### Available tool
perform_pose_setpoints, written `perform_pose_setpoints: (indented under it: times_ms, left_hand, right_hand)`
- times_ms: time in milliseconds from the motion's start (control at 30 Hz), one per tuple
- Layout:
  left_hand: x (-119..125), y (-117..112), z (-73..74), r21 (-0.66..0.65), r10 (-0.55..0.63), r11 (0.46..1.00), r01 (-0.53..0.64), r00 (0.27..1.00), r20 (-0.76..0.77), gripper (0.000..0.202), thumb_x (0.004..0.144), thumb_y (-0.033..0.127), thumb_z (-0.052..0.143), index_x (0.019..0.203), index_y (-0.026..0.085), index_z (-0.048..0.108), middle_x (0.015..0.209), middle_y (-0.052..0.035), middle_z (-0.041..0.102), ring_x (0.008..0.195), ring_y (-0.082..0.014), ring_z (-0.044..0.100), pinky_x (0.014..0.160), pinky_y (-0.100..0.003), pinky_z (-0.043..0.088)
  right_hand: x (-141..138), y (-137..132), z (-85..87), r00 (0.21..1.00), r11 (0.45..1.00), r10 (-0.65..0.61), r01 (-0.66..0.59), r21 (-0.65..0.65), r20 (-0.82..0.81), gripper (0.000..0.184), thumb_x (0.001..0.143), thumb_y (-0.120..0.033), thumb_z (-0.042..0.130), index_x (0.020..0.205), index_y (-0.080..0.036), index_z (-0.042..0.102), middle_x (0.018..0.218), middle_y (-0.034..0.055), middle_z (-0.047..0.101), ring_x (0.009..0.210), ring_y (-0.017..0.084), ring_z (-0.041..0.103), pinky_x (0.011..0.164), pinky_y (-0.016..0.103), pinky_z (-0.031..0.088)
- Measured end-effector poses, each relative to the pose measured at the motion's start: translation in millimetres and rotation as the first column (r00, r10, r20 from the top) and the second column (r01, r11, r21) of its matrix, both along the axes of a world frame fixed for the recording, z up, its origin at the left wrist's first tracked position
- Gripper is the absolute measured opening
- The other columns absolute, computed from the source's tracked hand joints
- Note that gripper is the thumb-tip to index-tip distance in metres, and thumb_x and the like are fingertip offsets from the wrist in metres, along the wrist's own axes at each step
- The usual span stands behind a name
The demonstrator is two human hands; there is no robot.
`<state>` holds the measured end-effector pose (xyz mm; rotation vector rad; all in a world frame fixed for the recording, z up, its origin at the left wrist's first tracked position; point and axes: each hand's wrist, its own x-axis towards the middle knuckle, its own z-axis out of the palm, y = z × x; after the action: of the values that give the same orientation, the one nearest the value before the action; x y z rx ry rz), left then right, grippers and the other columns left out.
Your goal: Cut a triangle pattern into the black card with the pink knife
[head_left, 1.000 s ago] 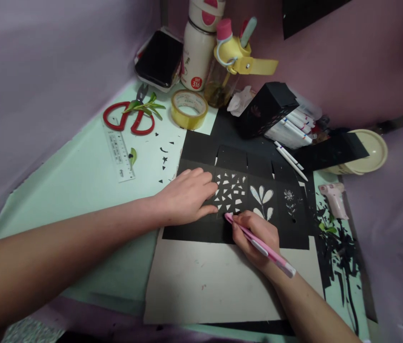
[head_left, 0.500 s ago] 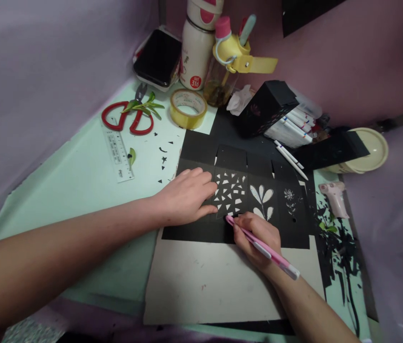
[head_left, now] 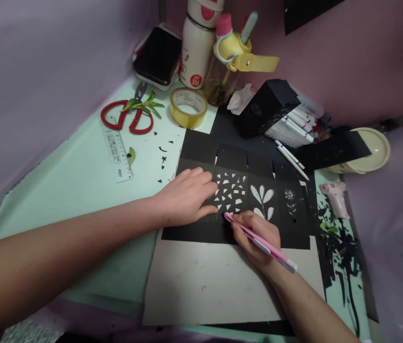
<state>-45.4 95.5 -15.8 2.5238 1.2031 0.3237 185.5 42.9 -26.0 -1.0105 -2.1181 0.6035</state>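
A black paper sheet (head_left: 190, 232) with cut-out shapes lies on a pale grey board (head_left: 201, 281). Small angular holes fill one panel, leaf shapes show in another, and a little flower motif sits farther right. My left hand (head_left: 189, 195) rests flat across the sheet's left part, fingers stretched out and thumb beside the angular holes. In my right hand (head_left: 260, 233), the fingers pinch a slim pink pen-shaped tool (head_left: 255, 239) near its front end. Its tip points at the black paper just below the angular holes; whether it is a nib or blade cannot be made out.
Red-handled scissors (head_left: 137, 107), a clear ruler (head_left: 116, 150) and a tape roll (head_left: 188, 108) lie at the back left. Bottles (head_left: 197, 52), a black box (head_left: 267, 107) and white pens (head_left: 290, 159) stand or lie behind. Black scraps (head_left: 340, 247) and a pink glue gun (head_left: 334, 197) are right.
The pink tool's tip has shifted slightly up and left on the black paper, with my right hand following a little. My left hand stays in place.
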Motion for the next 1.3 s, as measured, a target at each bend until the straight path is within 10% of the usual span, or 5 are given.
perform_pose_setpoints:
  times_ms: [767, 1300]
  left_hand:
    - [1.2, -0.4, 2.9, -0.009, -0.001, 1.0, 0.001, 0.999, -0.039, 0.032, 0.088, 0.046, 0.067, 0.083, 0.017, 0.055, 0.094, -0.0058, 0.055, 0.09, -0.0238, 0.049, 0.072, -0.033, 0.035]
    - [-0.4, -0.5, 1.1, 0.002, 0.005, 1.0, -0.005, 1.0, -0.023, 0.032, 0.087, 0.046, 0.067, 0.082, 0.017, 0.055, 0.092, -0.0054, 0.054, 0.088, -0.0235, 0.049, 0.072, -0.033, 0.035]
  right_hand:
    - [-4.3, 2.4, 1.3, 0.994, 0.983, 0.027, -0.046, 0.179, 0.107, 0.02, 0.085, -0.002, 0.059, 0.086, -0.022, 0.057, 0.068, 0.0004, 0.06, 0.06, 0.013, 0.057, 0.054, 0.024, 0.047]
    - [0.4, 0.4, -3.0, 0.998, 0.997, 0.058, -0.06, 0.05, 0.029, 0.022, 0.085, -0.001, 0.062, 0.096, -0.02, 0.06, 0.081, 0.0036, 0.067, 0.073, 0.014, 0.065, 0.067, 0.025, 0.054]
